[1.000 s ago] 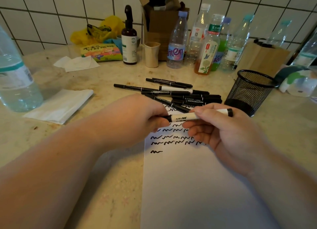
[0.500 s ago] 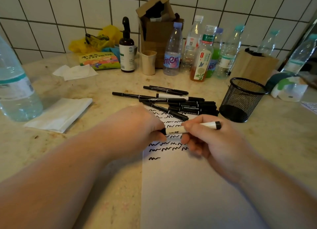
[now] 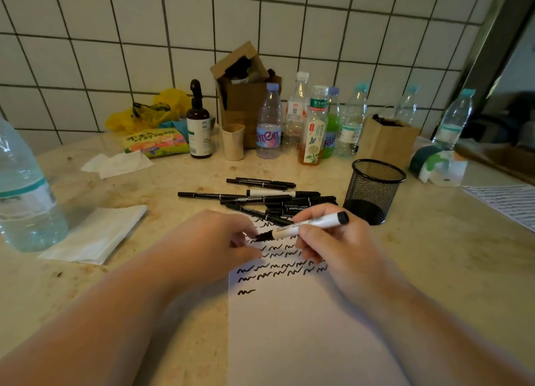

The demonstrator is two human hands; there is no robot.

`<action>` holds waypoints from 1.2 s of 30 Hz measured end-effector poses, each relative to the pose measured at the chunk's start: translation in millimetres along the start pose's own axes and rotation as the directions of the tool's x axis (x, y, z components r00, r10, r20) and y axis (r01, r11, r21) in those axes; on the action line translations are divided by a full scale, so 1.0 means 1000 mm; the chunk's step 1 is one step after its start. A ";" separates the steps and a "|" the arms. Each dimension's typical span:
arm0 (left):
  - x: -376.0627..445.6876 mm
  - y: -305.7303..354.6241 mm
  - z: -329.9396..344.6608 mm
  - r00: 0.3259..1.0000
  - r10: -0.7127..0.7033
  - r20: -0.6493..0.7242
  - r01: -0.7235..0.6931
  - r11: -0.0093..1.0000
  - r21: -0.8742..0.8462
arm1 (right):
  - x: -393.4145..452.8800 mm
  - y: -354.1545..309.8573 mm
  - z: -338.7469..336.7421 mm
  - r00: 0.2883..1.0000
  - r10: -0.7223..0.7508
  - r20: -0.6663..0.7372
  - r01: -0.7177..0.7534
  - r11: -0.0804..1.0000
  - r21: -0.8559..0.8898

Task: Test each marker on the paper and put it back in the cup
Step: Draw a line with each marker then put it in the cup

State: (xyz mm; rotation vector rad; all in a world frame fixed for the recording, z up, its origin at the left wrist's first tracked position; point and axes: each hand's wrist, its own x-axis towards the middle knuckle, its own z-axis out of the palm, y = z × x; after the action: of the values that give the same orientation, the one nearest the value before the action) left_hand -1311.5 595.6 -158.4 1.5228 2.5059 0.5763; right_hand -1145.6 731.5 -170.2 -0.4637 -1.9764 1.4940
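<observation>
My right hand (image 3: 341, 249) grips a white-barrelled marker (image 3: 307, 226) over the top of the white paper (image 3: 304, 327). Its bare black nib points left, just above the rows of black squiggles. My left hand (image 3: 208, 241) is right beside the nib with its fingers curled; the cap is hidden inside them. Several black markers (image 3: 260, 197) lie in a loose pile beyond the paper. The black mesh cup (image 3: 376, 188) stands upright to the right of the pile and looks empty.
A large water bottle (image 3: 26, 188) and a folded napkin (image 3: 95, 235) are at the left. Several drink bottles (image 3: 312, 125), a brown pump bottle (image 3: 199, 125), a paper cup (image 3: 233, 142) and a paper bag (image 3: 385, 139) line the tiled wall. Another scribbled sheet (image 3: 509, 203) lies far right.
The marker was capped with both hands on it. Now my left hand has pulled away from the marker's end and the nib is bare. The view has tilted upward.
</observation>
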 end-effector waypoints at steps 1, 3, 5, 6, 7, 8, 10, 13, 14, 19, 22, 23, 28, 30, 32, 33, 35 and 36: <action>0.000 0.000 0.000 1.000 0.000 -0.010 0.000 1.000 -0.006 | 0.001 -0.004 -0.003 0.999 -0.024 -0.039 0.023 0.999 -0.035; -0.002 -0.001 0.001 0.999 -0.001 -0.034 0.001 1.000 -0.021 | 0.004 -0.016 -0.013 0.990 -0.085 -0.111 0.073 0.991 -0.112; -0.004 -0.001 0.002 0.999 0.001 -0.049 -0.002 1.000 -0.016 | 0.007 -0.031 -0.026 0.969 -0.151 -0.194 0.117 0.977 -0.177; -0.004 0.000 0.002 0.999 0.003 -0.048 -0.003 1.000 -0.006 | 0.008 -0.038 -0.033 0.953 -0.182 -0.242 0.129 0.967 -0.221; -0.004 0.000 0.002 0.999 0.003 -0.044 -0.003 1.000 0.001 | 0.011 -0.044 -0.040 0.933 -0.208 -0.294 0.131 0.956 -0.263; -0.004 0.001 0.002 0.999 0.002 -0.041 -0.002 1.000 0.002 | 0.016 -0.046 -0.048 0.909 -0.230 -0.348 0.126 0.947 -0.296; -0.002 0.003 0.001 0.999 0.001 -0.042 0.000 1.000 0.008 | 0.029 -0.045 -0.065 0.854 -0.244 -0.460 0.097 0.943 -0.319; -0.002 0.003 0.002 0.999 -0.014 -0.036 0.014 1.000 0.011 | 0.048 -0.036 -0.083 0.809 -0.224 -0.543 0.007 0.928 -0.373; -0.001 0.003 0.003 0.999 -0.019 -0.034 0.019 1.000 0.006 | 0.051 -0.032 -0.089 0.808 -0.221 -0.547 -0.032 0.909 -0.415; 0.000 -0.001 0.004 0.998 -0.037 -0.053 0.035 0.999 -0.035 | 0.068 -0.020 -0.111 0.846 -0.169 -0.506 -0.197 0.782 -0.592; 0.000 0.000 0.005 0.998 -0.034 -0.049 0.033 0.999 -0.035 | 0.078 -0.015 -0.113 0.859 -0.104 -0.501 -0.265 0.747 -0.610; -0.001 0.000 0.006 0.998 -0.031 -0.050 0.029 0.999 -0.031 | 0.080 -0.014 -0.112 0.864 -0.090 -0.495 -0.276 0.738 -0.616; -0.002 0.003 0.005 0.998 -0.033 -0.045 0.032 0.999 -0.021 | 0.083 -0.018 -0.104 0.887 -0.057 -0.459 -0.297 0.690 -0.660; -0.002 0.003 0.005 0.999 -0.036 -0.036 0.035 0.999 -0.025 | 0.082 -0.021 -0.101 0.899 -0.072 -0.431 -0.288 0.645 -0.708; -0.002 0.003 0.004 0.999 -0.038 -0.029 0.037 0.999 -0.029 | 0.080 -0.022 -0.097 0.908 -0.079 -0.412 -0.281 0.616 -0.736; -0.002 0.003 0.004 0.999 -0.037 -0.028 0.036 0.999 -0.029 | 0.081 -0.022 -0.096 0.911 -0.076 -0.406 -0.279 0.610 -0.742; -0.003 0.005 0.003 0.999 -0.032 -0.027 0.032 0.999 -0.025 | 0.082 -0.024 -0.094 0.915 -0.054 -0.400 -0.295 0.588 -0.753; -0.004 0.005 0.003 0.999 -0.034 -0.026 0.034 0.999 -0.025 | 0.083 -0.025 -0.094 0.919 -0.035 -0.393 -0.303 0.575 -0.760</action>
State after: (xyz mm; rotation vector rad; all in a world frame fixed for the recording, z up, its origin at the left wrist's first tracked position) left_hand -1304.9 595.1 -159.0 1.4709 2.5297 0.6232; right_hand -1144.3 843.0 -108.2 -1.2153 -2.2346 0.3793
